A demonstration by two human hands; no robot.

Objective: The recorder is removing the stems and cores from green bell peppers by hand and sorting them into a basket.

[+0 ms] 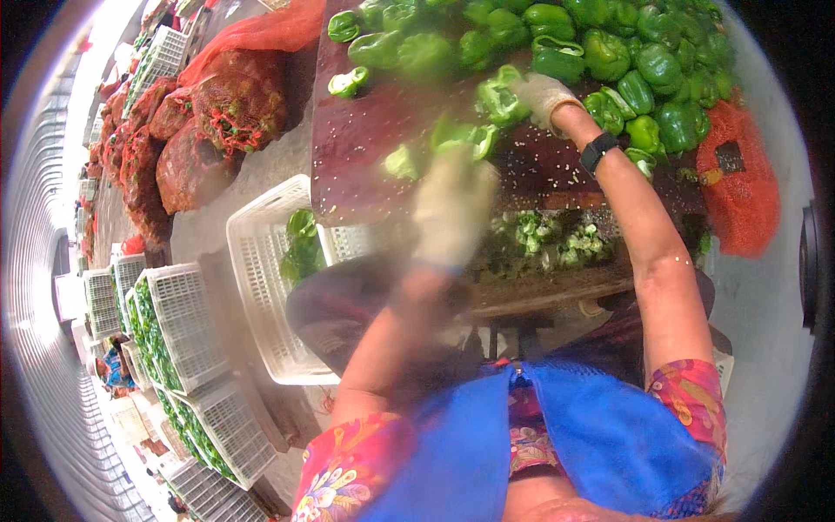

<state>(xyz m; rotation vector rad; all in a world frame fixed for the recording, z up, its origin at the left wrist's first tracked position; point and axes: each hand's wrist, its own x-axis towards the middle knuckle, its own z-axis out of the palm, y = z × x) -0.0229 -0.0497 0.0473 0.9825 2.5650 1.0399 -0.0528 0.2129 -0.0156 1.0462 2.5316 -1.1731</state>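
My right hand (545,98), in a pale work glove with a dark watch on the wrist, grips a cut green bell pepper (500,97) over the dark red tabletop (357,165). Nearer to me, my gloved left hand (454,204) is smeared by motion. Pieces of green pepper (461,137) show at its fingertips; whether it holds them I cannot tell. Another pale green piece (401,163) lies just left of that hand. Small pale seeds are scattered over the board.
A big heap of green bell peppers (604,52) covers the table's far and right side. Below left stands a white plastic crate (270,287) with some green peppers inside. Trimmings (557,239) lie under the near edge. Red mesh sacks (235,104) and stacked crates (187,326) stand at left.
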